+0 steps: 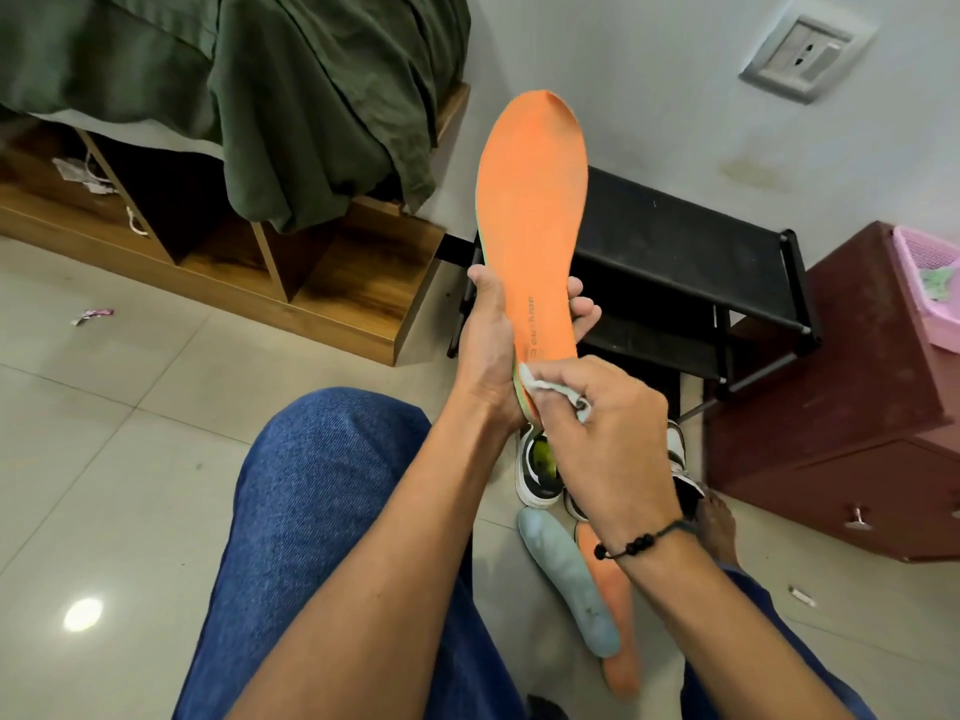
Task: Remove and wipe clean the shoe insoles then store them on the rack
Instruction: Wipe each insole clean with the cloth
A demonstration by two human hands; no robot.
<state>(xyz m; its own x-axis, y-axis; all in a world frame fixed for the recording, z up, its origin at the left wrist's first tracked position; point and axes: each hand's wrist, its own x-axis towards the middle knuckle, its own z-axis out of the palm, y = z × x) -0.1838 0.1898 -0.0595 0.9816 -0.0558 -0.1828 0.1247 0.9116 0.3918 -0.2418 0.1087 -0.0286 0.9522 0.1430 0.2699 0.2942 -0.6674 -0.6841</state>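
Note:
An orange insole (pixel 532 210) stands upright in front of me, toe end up. My left hand (pixel 491 345) grips it around the heel half, thumb on one edge and fingers on the other. My right hand (pixel 602 423) pinches a small white cloth (pixel 545 384) and presses it against the insole's heel end. On the floor below lie a grey-blue insole (pixel 569 584) and a second orange insole (pixel 615 626), partly overlapping. A black-and-white shoe (pixel 537 467) sits under my hands; another shoe (pixel 680 470) shows beside my right hand. The black shoe rack (pixel 691 262) stands behind.
A wooden bed frame (pixel 322 283) with a green blanket (pixel 311 96) is at the left. A dark red drawer cabinet (pixel 852 407) with a pink basket (pixel 930 283) stands to the right. My blue-jeaned knee (pixel 322 511) and bare foot (pixel 719 527) are near the shoes.

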